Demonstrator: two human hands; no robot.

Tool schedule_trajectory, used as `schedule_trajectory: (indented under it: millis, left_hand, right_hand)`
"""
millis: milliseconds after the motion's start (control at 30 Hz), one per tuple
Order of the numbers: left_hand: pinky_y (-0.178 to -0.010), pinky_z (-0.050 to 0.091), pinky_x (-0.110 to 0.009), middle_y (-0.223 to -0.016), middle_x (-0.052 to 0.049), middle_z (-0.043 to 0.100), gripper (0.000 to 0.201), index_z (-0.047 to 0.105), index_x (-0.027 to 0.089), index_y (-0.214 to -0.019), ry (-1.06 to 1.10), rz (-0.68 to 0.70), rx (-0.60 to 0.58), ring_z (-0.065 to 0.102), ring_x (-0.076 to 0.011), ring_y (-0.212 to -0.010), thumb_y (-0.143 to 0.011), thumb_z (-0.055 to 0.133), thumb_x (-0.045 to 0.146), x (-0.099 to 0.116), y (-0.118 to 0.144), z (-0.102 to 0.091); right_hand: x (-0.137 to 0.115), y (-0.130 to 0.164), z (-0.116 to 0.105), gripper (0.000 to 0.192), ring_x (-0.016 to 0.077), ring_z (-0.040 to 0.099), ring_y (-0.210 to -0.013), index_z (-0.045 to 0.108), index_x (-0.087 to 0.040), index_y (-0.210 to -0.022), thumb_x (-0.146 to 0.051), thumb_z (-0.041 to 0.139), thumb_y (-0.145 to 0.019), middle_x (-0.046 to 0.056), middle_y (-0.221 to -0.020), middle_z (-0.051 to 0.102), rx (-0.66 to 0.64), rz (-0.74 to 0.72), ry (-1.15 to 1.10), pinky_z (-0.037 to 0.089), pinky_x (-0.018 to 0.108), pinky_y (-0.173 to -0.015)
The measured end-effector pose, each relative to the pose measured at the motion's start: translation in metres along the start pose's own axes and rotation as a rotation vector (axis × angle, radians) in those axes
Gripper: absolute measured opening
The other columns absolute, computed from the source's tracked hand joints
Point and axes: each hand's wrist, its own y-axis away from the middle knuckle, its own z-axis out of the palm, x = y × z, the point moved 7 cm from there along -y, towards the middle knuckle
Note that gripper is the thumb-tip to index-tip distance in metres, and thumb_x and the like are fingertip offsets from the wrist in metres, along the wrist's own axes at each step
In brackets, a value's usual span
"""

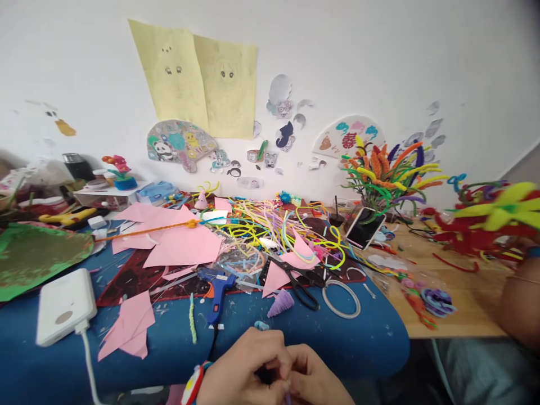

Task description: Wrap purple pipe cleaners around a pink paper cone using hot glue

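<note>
The left hand and the right hand are pressed together at the bottom of the picture, just below the edge of the blue mat. Their fingers are curled shut around something tiny. A bit of purple peeks out under the fingers, but the thing is too hidden to name. A bright wristband sits on the left wrist.

The blue glue gun is the landmark here. It lies just above the left hand, with its nose pointing up and left and its cord running down toward the hands. The left hand is nearer to it. Right of the glue gun stands a small purple cone, just above both hands. Right of the cone lie black scissors, then a white ring. Left of the glue gun lie pink paper pieces, and farther left a white power bank.

Behind the glue gun is a big tangle of fuzzy wires. Far to the right a phone leans up. Another person's arm shows at the right edge.

No words can be read. The white fan on the wall has a red sign, too small to read.
</note>
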Motion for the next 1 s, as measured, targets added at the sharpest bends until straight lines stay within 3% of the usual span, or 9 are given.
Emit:
schedule_trajectory:
  millis: [67,167,267,400,533,700,767,867,1000]
  left_hand:
    - [-0.064,0.030,-0.027,-0.070,0.006,0.043,0.019,0.044,0.023,-0.076,-0.056,0.035,0.027,0.042,-0.0127,-0.065,-0.078,0.058,0.010,-0.001,-0.001,0.001]
    - [-0.065,0.031,-0.027,-0.073,0.004,0.046,0.015,0.043,0.023,-0.080,-0.061,0.015,0.037,0.042,-0.0139,-0.067,-0.084,0.054,0.014,-0.004,-0.003,0.002]
    - [-0.067,0.033,-0.027,-0.077,0.003,0.048,0.011,0.047,0.022,-0.081,-0.010,-0.067,0.055,0.043,-0.0149,-0.070,-0.090,0.052,0.022,-0.009,-0.005,-0.001]
    - [-0.068,0.034,-0.026,-0.075,0.003,0.048,0.013,0.053,0.021,-0.081,0.082,-0.203,0.086,0.044,-0.0152,-0.071,-0.092,0.055,0.027,-0.018,-0.004,-0.007]
    - [-0.060,0.030,-0.026,-0.067,0.005,0.045,0.018,0.054,0.019,-0.077,0.179,-0.354,0.122,0.039,-0.0133,-0.064,-0.090,0.060,0.030,-0.032,-0.004,-0.013]
    - [-0.057,0.026,-0.026,-0.062,0.007,0.042,0.020,0.055,0.018,-0.074,0.254,-0.471,0.178,0.035,-0.0119,-0.061,-0.086,0.062,0.033,-0.047,-0.006,-0.016]
    - [-0.057,0.027,-0.025,-0.062,0.007,0.043,0.023,0.054,0.018,-0.072,0.302,-0.479,0.215,0.035,-0.0112,-0.060,-0.086,0.063,0.036,-0.050,-0.005,-0.018]
    - [-0.053,0.029,-0.023,-0.063,0.006,0.049,0.030,0.054,0.018,-0.076,0.459,-0.447,0.165,0.040,-0.0094,-0.056,-0.085,0.067,0.043,-0.050,-0.004,-0.014]
    - [-0.049,0.033,-0.020,-0.069,0.003,0.057,0.041,0.059,0.017,-0.089,0.580,-0.380,0.048,0.047,-0.0074,-0.052,-0.085,0.072,0.056,-0.046,0.000,-0.010]
  right_hand:
    - [0.000,-0.001,0.002,0.058,0.0034,0.042,-0.042,0.062,-0.016,-0.071,-0.067,0.088,-0.063,-0.004,-0.054,0.059,-0.016,-0.013,-0.025,0.024,0.015,-0.044]
    - [0.000,-0.002,0.006,0.059,0.0023,0.037,-0.034,0.060,-0.017,-0.080,-0.072,0.082,-0.070,-0.004,-0.050,0.059,-0.080,-0.013,-0.044,0.021,0.014,-0.038]
    - [-0.005,-0.002,0.003,0.058,0.0009,0.030,-0.030,0.060,-0.017,-0.087,-0.070,0.079,-0.075,-0.004,-0.052,0.062,-0.068,-0.041,-0.025,0.021,0.014,-0.034]
    - [-0.018,0.001,0.003,0.057,0.0020,0.034,-0.034,0.058,-0.018,-0.085,-0.072,0.076,-0.077,-0.004,-0.057,0.061,-0.043,-0.089,0.099,0.025,0.014,-0.035]
    - [-0.027,0.002,-0.005,0.051,0.0046,0.037,-0.043,0.057,-0.019,-0.085,-0.068,0.068,-0.086,-0.003,-0.065,0.062,0.161,-0.127,0.350,0.029,0.017,-0.042]
    - [-0.037,0.006,-0.013,0.036,0.0146,0.058,-0.066,0.065,-0.019,-0.086,-0.053,0.059,-0.097,0.003,-0.077,0.068,0.469,-0.407,0.734,0.044,0.025,-0.063]
    - [-0.036,0.007,-0.011,0.031,0.0175,0.062,-0.073,0.066,-0.019,-0.089,-0.048,0.058,-0.098,0.004,-0.081,0.070,0.512,-0.461,0.798,0.046,0.026,-0.069]
    - [-0.032,0.003,-0.005,0.037,0.0139,0.056,-0.063,0.065,-0.019,-0.086,-0.053,0.057,-0.098,0.003,-0.076,0.068,0.427,-0.400,0.664,0.043,0.024,-0.059]
    - [-0.024,-0.004,0.007,0.050,0.0060,0.036,-0.046,0.060,-0.018,-0.085,-0.068,0.062,-0.090,0.001,-0.070,0.067,0.201,-0.206,0.377,0.028,0.020,-0.045]
